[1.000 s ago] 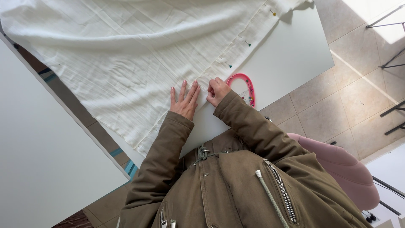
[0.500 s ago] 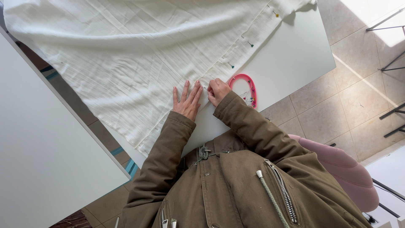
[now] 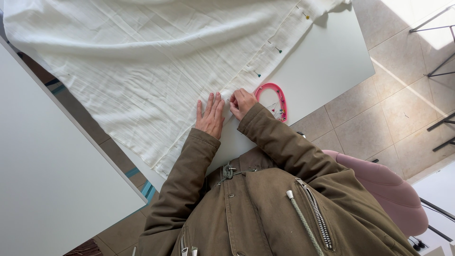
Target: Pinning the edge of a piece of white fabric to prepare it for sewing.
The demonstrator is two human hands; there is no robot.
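Note:
A large white cloth [image 3: 142, 71] lies spread over a white table [image 3: 327, 57]. My left hand [image 3: 210, 114] rests flat on the cloth near its folded edge, fingers together. Just to its right, my right hand [image 3: 241, 102] pinches the cloth's edge with curled fingers. Several pins with coloured heads [image 3: 256, 74] stick along that edge, further up. A pink-rimmed pin holder [image 3: 274, 100] lies on the table right beside my right hand.
A second white tabletop [image 3: 52, 175] fills the left, with a gap to the floor between the two tables. A pink chair [image 3: 393, 194] is under me. Tiled floor [image 3: 379, 123] lies on the right, with dark metal legs at the far right.
Both hands keep their place on the cloth's edge. The view has shifted slightly; nothing else has moved.

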